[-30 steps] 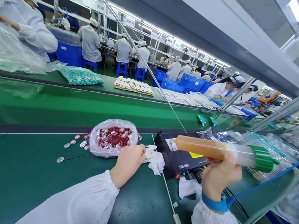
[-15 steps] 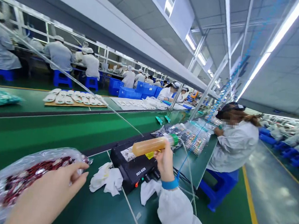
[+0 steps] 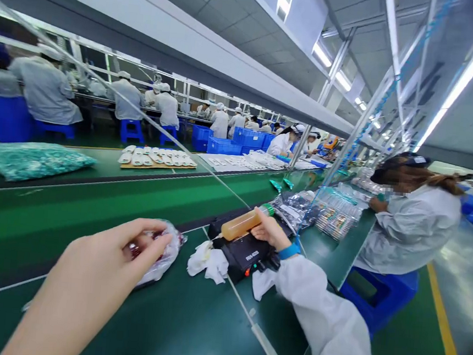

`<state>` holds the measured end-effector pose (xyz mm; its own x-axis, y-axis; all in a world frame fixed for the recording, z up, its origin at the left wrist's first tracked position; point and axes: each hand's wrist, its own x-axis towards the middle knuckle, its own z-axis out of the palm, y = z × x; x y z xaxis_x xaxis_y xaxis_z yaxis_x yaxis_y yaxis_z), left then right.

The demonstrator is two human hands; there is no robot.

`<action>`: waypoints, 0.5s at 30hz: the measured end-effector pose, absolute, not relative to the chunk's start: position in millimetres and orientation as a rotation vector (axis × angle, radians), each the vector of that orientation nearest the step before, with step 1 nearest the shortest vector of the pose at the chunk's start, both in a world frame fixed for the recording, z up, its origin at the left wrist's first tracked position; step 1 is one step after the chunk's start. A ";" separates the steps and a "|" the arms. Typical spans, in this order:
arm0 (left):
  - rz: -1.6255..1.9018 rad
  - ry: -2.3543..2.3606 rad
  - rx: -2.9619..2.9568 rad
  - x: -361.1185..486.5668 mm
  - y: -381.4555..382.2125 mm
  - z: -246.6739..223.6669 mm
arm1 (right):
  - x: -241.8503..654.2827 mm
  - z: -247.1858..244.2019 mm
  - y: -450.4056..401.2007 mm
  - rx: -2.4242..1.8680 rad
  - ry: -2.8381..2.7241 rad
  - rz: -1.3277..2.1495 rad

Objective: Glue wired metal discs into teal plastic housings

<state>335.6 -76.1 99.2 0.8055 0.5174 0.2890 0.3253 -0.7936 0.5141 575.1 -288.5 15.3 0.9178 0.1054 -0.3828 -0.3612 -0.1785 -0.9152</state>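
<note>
My left hand (image 3: 117,255) curls its fingers around a clear plastic bag (image 3: 163,254) of small discs with red wires, most of which the hand hides. My right hand (image 3: 271,230) grips a large dispensing syringe (image 3: 243,223) filled with amber fluid, with a green end cap. The syringe's tip points down-left, above a black dispenser unit marked RH-928 (image 3: 246,254). A crumpled white cloth (image 3: 208,262) lies on the green bench between my hands.
A co-worker in a white coat (image 3: 410,226) sits at the right, beside bags of parts (image 3: 336,214). Across the green conveyor lie a teal bag (image 3: 31,160) and a wooden board of white parts (image 3: 157,160). Blue crates (image 3: 222,146) stand beyond.
The view has swung right and upward. My left hand has moved from the bench onto the bag and closed around it. The syringe stays in my right hand, now tilted tip-down.
</note>
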 end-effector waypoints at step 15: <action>0.637 0.524 2.444 320.2 -89.9 120.0 | 598.4 23.4 -301.0 -2.232 -0.014 0.359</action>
<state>320.2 -89.9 120.0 0.8111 0.4870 0.3240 0.2235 -0.7700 0.5977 598.4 -301.0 23.4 0.9586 0.1328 -0.2518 -0.1124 -0.6361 -0.7634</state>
